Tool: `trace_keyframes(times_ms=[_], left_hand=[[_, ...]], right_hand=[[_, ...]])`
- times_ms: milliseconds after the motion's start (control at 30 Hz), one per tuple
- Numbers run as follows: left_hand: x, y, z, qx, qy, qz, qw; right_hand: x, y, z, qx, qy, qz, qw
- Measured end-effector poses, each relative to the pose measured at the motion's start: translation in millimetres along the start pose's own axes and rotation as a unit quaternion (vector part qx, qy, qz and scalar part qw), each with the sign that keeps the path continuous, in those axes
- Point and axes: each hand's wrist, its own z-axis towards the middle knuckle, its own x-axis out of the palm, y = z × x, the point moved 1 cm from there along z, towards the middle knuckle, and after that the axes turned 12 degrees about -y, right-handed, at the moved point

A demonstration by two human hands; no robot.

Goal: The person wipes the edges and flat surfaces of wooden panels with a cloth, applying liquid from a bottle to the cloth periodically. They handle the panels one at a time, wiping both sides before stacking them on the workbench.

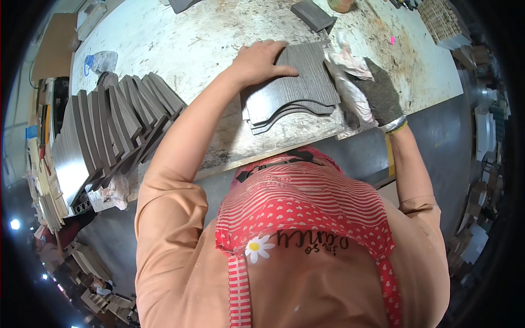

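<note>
A short stack of grey wood-grain panels [298, 76] with curved near edges lies by the table's front edge. My bare left hand [262, 64] rests on the stack's far left corner, thumb stretched over the top panel and fingers extended along its far side. At the stack's right side is my right hand [381, 93], in a dark glove. It is closed on a crumpled white rag [350, 82], which lies against the panels' right edge. The gloved fingertips are partly hidden by the rag.
Many similar grey panels [109, 120] stand leaning in a row at the table's left. A clear plastic bag [104, 62] lies behind them. Dark grey pieces [311, 15] and a jar [340, 4] are at the far side. A small pink object [392, 40] lies right of centre.
</note>
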Motion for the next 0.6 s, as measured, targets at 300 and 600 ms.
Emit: trace_keyframes(times_ms=[300,600], left_hand=[[-34.4,7.6,43.0,-0.104,0.088,-0.107,0.985],[-95.9,-119.3,-30.7,0.227,-0.095,0.053,0.968]], right_hand=[[-13.4,-28.4,-11.7,0.236,0.0,0.232,0.944],[-9.1,-76.9,-25.6,0.333,-0.096,0.323,0.881]])
